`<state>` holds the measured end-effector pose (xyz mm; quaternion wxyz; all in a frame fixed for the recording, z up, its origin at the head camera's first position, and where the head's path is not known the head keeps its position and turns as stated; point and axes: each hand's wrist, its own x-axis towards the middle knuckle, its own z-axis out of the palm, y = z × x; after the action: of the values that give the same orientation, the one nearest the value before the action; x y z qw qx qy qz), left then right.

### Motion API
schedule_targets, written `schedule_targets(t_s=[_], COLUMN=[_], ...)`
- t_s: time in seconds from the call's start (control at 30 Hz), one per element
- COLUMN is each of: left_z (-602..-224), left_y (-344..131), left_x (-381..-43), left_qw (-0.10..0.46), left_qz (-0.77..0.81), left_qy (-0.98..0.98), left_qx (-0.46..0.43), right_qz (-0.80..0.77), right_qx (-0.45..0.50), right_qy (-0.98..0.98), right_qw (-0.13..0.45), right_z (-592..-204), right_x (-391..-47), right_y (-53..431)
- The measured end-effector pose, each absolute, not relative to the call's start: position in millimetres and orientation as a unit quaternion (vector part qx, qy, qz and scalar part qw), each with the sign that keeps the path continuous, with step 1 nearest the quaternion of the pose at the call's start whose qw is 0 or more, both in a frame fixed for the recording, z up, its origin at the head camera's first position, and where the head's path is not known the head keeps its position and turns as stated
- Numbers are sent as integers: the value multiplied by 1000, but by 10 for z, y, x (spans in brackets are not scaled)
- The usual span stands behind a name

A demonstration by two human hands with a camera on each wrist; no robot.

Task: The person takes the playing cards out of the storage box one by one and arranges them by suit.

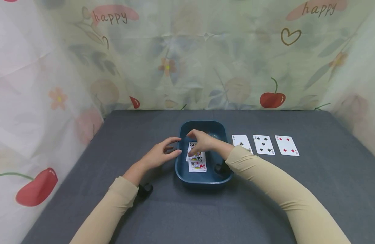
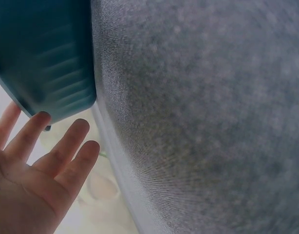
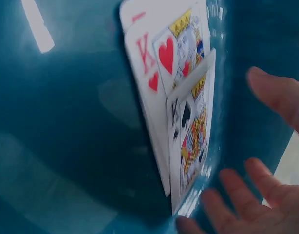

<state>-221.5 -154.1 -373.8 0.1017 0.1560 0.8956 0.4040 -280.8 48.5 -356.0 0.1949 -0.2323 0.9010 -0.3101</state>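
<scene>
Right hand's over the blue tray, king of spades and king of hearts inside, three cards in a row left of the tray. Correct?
Not quite: the three cards lie in a row right of the blue tray, as the head view shows. The rest stands: right hand over it, king of spades and king of hearts inside.

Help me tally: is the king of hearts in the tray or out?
In: the right wrist view shows the king of hearts inside the blue tray.
</scene>
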Motion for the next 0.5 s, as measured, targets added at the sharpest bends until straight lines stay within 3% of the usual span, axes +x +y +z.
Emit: schedule_targets(t_s=[0.5], left_z=[-3733], left_y=[-1542], left_x=[-2208], left_qw=[102], left_qz=[408], left_qy=[893], left_qx=[160], right_qz=[-193], right_qx=[-227], right_qy=[933], right_qw=[205], right_z=[-3638], right_x=[-2797], right_y=[467])
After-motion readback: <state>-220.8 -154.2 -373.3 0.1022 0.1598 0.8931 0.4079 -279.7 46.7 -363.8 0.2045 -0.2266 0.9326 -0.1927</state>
